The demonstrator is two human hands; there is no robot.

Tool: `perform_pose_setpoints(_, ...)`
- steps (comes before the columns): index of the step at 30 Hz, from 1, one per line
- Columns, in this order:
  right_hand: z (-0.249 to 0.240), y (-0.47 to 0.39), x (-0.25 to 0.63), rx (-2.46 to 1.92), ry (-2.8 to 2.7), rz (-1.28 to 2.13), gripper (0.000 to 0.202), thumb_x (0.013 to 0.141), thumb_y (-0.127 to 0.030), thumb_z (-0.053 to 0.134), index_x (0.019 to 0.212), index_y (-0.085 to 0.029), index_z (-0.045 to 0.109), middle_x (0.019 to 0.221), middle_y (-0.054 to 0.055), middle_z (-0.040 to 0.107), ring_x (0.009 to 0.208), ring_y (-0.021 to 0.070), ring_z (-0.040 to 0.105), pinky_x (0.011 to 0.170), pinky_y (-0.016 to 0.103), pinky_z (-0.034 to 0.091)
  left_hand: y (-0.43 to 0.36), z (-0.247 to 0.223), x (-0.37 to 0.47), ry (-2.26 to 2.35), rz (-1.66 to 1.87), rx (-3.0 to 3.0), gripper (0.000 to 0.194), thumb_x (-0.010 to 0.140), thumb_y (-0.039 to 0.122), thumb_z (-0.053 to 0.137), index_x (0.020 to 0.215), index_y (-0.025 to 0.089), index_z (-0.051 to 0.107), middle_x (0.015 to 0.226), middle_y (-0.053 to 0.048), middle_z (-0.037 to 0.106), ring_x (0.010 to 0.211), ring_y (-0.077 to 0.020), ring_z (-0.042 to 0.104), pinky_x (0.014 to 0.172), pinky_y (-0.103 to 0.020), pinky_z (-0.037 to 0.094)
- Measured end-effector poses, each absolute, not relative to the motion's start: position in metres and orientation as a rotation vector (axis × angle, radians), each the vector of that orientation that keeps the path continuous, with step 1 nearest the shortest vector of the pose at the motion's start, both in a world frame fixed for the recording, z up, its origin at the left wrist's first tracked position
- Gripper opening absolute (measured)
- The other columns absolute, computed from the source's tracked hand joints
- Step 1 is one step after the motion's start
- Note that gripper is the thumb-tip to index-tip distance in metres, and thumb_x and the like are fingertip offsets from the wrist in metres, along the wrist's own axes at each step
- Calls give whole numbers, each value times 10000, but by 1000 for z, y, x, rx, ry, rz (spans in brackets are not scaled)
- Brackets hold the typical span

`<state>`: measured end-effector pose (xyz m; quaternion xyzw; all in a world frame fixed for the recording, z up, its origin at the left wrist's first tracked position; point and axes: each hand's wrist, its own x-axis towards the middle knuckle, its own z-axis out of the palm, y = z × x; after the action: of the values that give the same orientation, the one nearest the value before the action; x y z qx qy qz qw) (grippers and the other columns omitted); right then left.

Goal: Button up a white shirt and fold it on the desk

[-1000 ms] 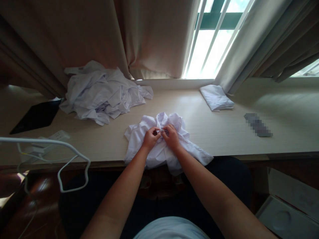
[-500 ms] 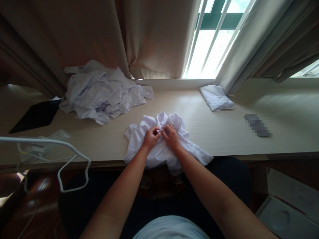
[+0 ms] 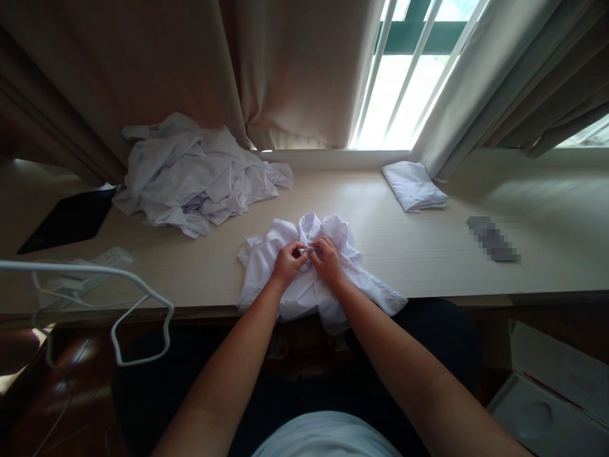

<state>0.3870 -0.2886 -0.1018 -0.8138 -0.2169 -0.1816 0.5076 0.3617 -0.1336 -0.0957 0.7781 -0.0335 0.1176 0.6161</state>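
Observation:
A crumpled white garment (image 3: 266, 273) lies at the front edge of the pale desk (image 3: 428, 254), part of it hanging over the edge. My left hand (image 3: 289, 261) pinches its fabric near the middle with thumb and fingertips. Right beside it, my right hand (image 3: 326, 257) also pinches the cloth, and the fingertips of both hands nearly meet. Whatever small detail sits between the fingertips is too small to make out.
A loose heap of white clothes (image 3: 190, 171) is at the back left, a folded white cloth (image 3: 415, 185) at the back right. Further left are a black flat object (image 3: 69, 219), a power strip (image 3: 111, 259) and a white cable (image 3: 143, 293). A blurred item (image 3: 492, 239) lies right.

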Motion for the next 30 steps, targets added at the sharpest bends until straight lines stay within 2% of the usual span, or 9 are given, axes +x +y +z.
perform_pose_setpoints(30, -102, -290, 387, -1956, -539, -436, 96, 837, -182, 552, 911, -228, 591, 953, 58, 594, 922, 236, 547, 871, 389, 456, -135, -95, 362, -88, 262, 1801, 277, 778, 379, 717, 936, 153, 698, 758, -8, 614, 635, -111, 490, 586, -235, 384)
